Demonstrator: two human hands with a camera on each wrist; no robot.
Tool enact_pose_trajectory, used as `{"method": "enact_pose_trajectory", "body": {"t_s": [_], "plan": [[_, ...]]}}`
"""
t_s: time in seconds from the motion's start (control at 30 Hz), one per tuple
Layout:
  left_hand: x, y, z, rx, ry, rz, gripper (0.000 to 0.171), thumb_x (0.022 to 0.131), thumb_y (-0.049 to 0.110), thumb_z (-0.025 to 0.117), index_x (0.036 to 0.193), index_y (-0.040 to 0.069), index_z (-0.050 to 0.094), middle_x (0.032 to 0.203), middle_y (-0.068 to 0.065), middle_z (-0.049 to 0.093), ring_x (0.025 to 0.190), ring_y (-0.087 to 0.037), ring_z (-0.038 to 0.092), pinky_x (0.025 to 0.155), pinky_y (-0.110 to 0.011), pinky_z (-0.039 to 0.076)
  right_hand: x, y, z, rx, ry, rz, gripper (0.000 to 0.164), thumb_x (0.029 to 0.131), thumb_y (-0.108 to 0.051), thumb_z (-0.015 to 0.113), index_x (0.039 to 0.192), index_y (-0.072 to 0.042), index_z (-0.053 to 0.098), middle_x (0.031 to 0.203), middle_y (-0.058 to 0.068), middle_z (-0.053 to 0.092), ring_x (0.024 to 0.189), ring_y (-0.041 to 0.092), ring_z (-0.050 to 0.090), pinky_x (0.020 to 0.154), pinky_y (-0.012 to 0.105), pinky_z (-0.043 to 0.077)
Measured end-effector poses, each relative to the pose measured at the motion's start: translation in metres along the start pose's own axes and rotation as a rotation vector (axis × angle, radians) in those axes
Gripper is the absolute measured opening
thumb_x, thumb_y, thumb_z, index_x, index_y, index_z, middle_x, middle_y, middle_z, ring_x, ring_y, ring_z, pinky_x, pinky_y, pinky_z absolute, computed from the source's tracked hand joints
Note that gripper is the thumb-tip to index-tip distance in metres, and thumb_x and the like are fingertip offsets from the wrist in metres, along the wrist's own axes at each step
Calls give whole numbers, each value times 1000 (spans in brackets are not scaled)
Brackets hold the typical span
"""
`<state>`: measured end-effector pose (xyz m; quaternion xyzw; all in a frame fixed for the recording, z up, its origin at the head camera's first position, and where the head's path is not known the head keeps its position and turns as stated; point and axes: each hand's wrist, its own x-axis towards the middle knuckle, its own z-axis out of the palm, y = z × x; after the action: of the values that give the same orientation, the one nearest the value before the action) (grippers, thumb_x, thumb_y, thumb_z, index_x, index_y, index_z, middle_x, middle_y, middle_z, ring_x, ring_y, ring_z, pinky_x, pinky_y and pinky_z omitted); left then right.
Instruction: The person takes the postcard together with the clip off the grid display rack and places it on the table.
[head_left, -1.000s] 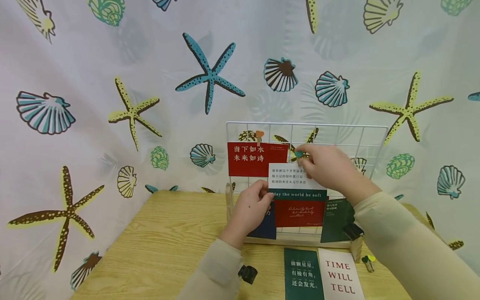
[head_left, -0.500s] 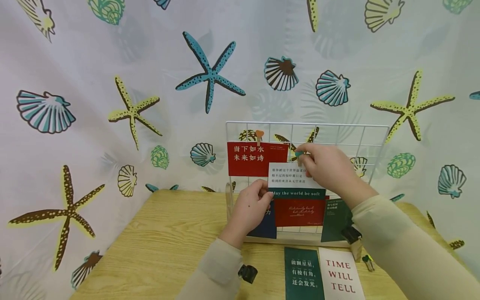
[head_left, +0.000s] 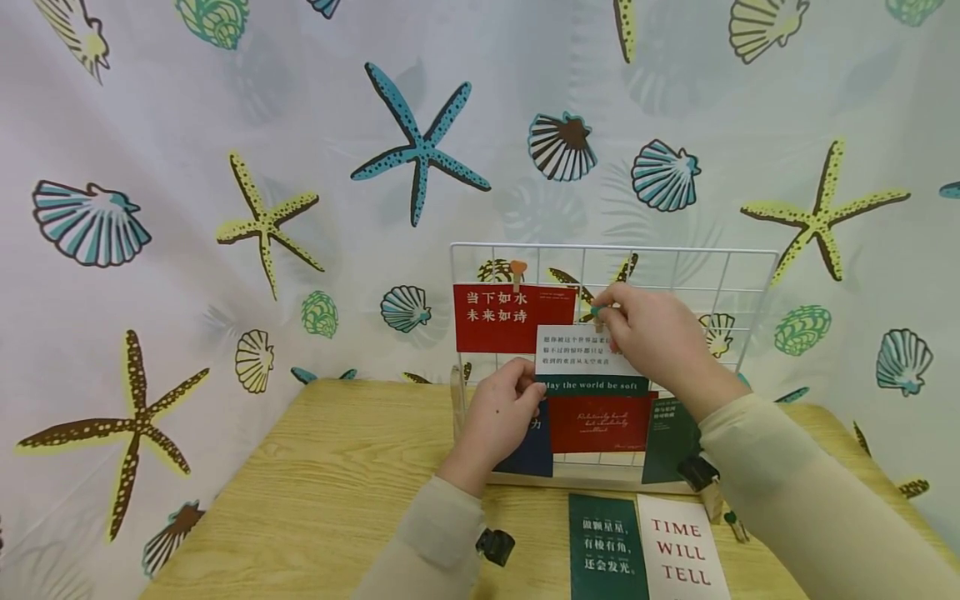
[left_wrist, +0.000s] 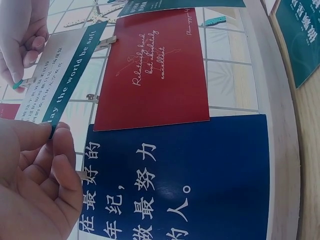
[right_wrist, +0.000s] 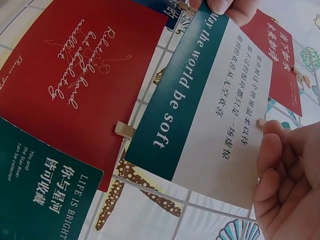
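Note:
My left hand (head_left: 504, 408) pinches the lower left corner of a white and green card (head_left: 573, 358) reading "May the world be soft". The card stands in front of a white wire grid (head_left: 675, 250). At its top edge my right hand (head_left: 656, 337) pinches a small wooden clothespin (head_left: 598, 323) with a teal tip, its thumb and forefinger covering part of it. Seen from the right wrist, the clothespin's wooden end (right_wrist: 261, 122) meets the card's edge. Just behind and below hangs a red card (head_left: 600, 423), clipped to the grid, overlapped by the held card in the head view.
Another red card (head_left: 487, 329) hangs upper left under an orange heart clothespin (head_left: 517, 271). A blue card (left_wrist: 200, 175) and a dark green card (head_left: 671, 442) flank the lower row. Two cards, green (head_left: 607, 542) and white (head_left: 678, 533), lie on the wooden table (head_left: 322, 483).
The right fingers have shifted slightly over the teal tip, and more of the clothespin's wood shows. My right sleeve has moved left, covering a yellow-tipped clothespin on the table. The left hand stays put.

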<state>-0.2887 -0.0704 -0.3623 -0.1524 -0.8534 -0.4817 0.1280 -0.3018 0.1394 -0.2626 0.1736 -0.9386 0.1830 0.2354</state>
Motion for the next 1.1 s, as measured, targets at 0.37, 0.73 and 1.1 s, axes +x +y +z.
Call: {"method": "enact_pose_trajectory", "body": {"t_s": [0.37, 0.73, 1.1], "plan": [[0, 0, -1, 2, -11, 4, 13, 102, 19, 62, 114, 15, 64, 85, 5, 62, 73, -14, 61, 68, -34, 51, -1, 0, 1, 5, 24, -22, 12, 104, -21, 58, 110, -17, 67, 62, -4, 57, 56, 16, 54, 53, 34, 41], [0, 1, -2, 11, -7, 7, 13, 102, 18, 63, 114, 14, 65, 84, 4, 63, 71, -14, 60, 67, -34, 50, -2, 1, -1, -18, 53, -68, 9, 103, -19, 58, 106, -16, 67, 66, -4, 60, 57, 15, 54, 53, 35, 42], [2, -2, -2, 15, -13, -5, 12, 101, 20, 64, 112, 16, 65, 84, 5, 62, 72, -14, 60, 67, -34, 50, -2, 2, 1, -28, 68, -67, 9, 103, -20, 59, 106, -17, 67, 69, -4, 64, 61, 17, 57, 53, 35, 44]]}}
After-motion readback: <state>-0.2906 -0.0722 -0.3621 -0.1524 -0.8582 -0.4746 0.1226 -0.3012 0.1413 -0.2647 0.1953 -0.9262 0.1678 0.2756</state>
